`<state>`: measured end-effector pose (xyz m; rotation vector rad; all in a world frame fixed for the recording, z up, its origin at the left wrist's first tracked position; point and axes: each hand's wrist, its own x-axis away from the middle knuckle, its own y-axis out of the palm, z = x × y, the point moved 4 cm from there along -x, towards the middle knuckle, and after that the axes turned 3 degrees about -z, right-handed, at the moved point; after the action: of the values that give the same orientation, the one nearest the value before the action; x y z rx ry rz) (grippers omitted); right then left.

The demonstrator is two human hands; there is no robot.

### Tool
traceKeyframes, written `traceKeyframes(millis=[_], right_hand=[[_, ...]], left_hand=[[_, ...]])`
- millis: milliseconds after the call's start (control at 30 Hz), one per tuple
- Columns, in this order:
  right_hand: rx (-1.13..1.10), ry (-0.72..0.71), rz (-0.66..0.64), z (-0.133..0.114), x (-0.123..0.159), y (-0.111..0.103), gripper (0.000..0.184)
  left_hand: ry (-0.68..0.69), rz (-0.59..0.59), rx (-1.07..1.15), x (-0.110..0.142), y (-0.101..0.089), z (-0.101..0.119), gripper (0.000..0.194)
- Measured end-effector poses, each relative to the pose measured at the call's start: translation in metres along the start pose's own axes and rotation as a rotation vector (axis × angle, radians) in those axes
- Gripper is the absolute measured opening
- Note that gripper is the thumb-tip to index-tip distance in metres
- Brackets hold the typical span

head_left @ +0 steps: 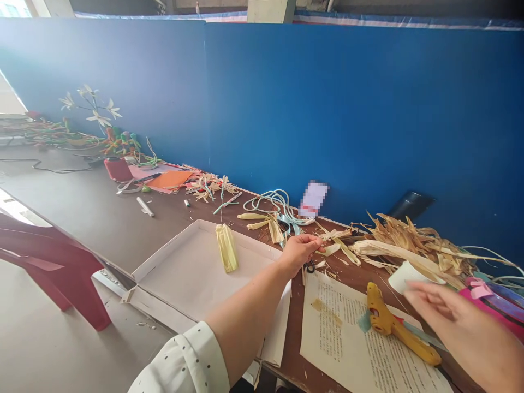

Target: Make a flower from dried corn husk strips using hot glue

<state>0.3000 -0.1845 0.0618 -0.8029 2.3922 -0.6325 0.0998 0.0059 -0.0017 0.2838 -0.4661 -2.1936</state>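
Observation:
My left hand (301, 252) reaches over the brown table at the right edge of the cardboard box lid (188, 262). Its thumb and fingers are pinched together among pale corn husk pieces (333, 248); what lies between the fingertips is too small to make out. Just below it, a dark loop (310, 266) shows. My right hand (458, 316), slightly blurred, hovers at the right with fingers loosely stretched and nothing visible in them. Beside its fingertips lies a white roll (409, 277). The yellow glue gun (385, 316) rests on a printed sheet (327, 322).
A yellow-green husk bundle (227, 248) on a thin stem lies over the lid. Dried husks (421, 243) pile up at right, near a pink pouch (491, 305). Pale cord (274, 202) lies along the blue partition (327, 109). A red chair (61, 267) stands at left.

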Motion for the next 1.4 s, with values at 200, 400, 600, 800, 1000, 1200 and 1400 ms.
traceKeyframes(millis=[200, 400, 600, 800, 1000, 1200, 1400], right_hand=[[-0.7, 0.319, -0.084, -0.06, 0.006, 0.099, 0.04], [-0.923, 0.434, -0.153, -0.062, 0.003, 0.158, 0.042], [-0.962, 0.332, -0.087, -0.054, 0.004, 0.161, 0.041], [-0.962, 0.267, -0.111, -0.058, 0.003, 0.162, 0.038], [-0.966, 0.261, -0.088, -0.06, 0.004, 0.16, 0.038], [-0.961, 0.241, -0.093, -0.059, 0.003, 0.159, 0.038], [-0.934, 0.266, -0.084, -0.055, 0.0, 0.16, 0.039]], left_hand=[[0.026, -0.005, 0.007, -0.001, -0.001, 0.0, 0.04], [0.055, 0.015, -0.013, 0.003, -0.001, 0.005, 0.038], [0.054, 0.015, -0.031, 0.004, 0.001, 0.003, 0.038], [0.048, 0.012, -0.052, 0.003, 0.0, 0.004, 0.039], [0.055, 0.022, -0.038, 0.004, 0.0, 0.005, 0.038], [0.042, 0.027, -0.061, 0.005, -0.001, 0.003, 0.039], [0.03, 0.015, -0.088, 0.007, 0.0, 0.005, 0.041]])
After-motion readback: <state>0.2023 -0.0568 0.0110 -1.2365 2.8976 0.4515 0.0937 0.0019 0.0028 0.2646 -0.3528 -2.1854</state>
